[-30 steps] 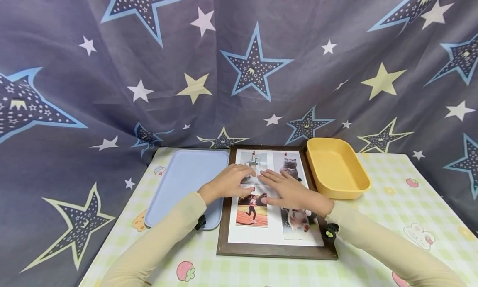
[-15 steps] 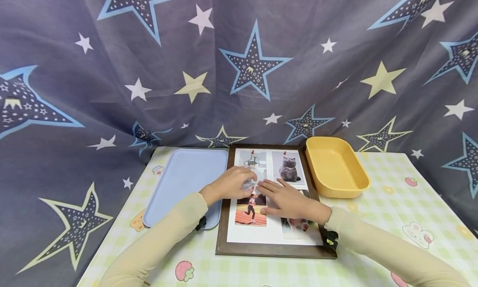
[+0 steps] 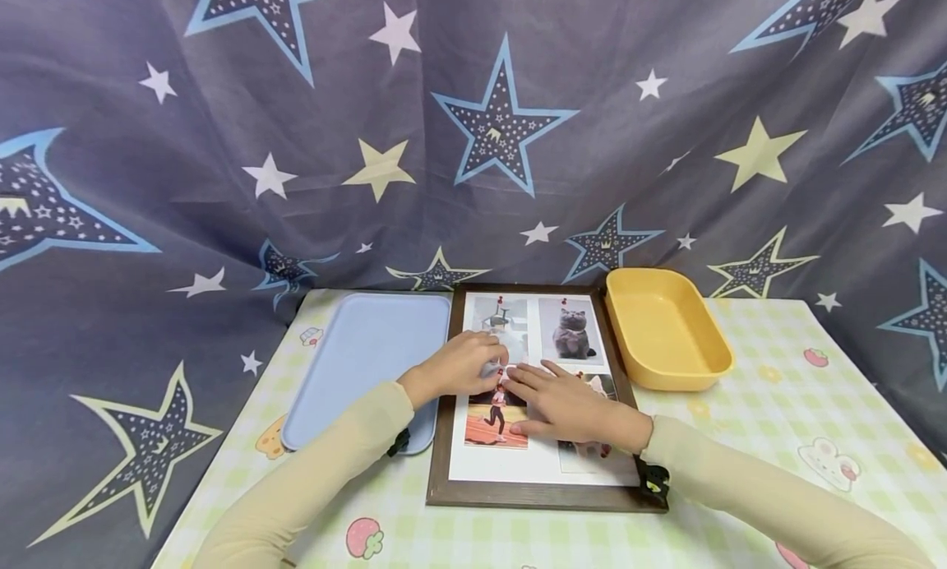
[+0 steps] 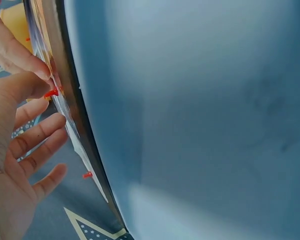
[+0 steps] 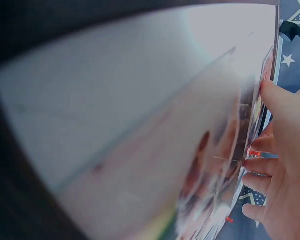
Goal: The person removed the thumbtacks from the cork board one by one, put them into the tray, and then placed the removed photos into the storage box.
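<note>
My left hand (image 3: 457, 365) is over the left half of a brown-framed photo board (image 3: 488, 495). Its thumb and curled index finger pinch at a red push pin (image 4: 51, 93) at the top edge of a photo of a runner (image 3: 494, 427). Fingers straight, my right hand (image 3: 568, 406) rests across the middle of the board, its fingertips at the runner photo's upper right. Under it, an animal photo (image 3: 588, 462) is partly hidden. Above these, a cat photo (image 3: 571, 332) and a pale grey photo (image 3: 497, 316) are each pinned at the top.
A light-blue tray (image 3: 362, 355) lies beside the board's left edge, below my left forearm. At the board's upper right stands a yellow bin (image 3: 669, 330). A green checked cloth (image 3: 777, 388) covers the table, and a star-patterned curtain (image 3: 503, 224) hangs behind.
My right hand has slid slightly down and toward the runner photo, uncovering the cat photo. The left hand's thumb and index finger have drawn closer together at the pin.
</note>
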Tool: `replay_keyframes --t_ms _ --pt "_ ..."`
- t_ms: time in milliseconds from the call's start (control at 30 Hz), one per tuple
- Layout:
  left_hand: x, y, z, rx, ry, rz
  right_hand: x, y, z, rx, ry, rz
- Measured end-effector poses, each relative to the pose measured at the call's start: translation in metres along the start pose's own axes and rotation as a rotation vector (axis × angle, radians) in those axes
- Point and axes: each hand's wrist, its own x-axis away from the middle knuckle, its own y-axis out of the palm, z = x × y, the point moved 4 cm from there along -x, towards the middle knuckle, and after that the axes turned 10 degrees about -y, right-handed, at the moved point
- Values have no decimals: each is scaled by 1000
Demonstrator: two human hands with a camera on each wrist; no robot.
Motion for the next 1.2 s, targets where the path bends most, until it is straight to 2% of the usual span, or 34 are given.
replay_keyframes --t_ms 267,667,933,1200 --pt "-3 2 1 5 8 -8 2 0 -2 -34 12 -3" --pt "-7 2 5 -16 -10 -44 2 7 -5 13 -18 -17" --pt "-8 3 5 -31 -5 -43 2 8 -4 19 -44 -13" --pt "-8 6 6 -37 1 -47 4 11 -4 36 -20 -67"
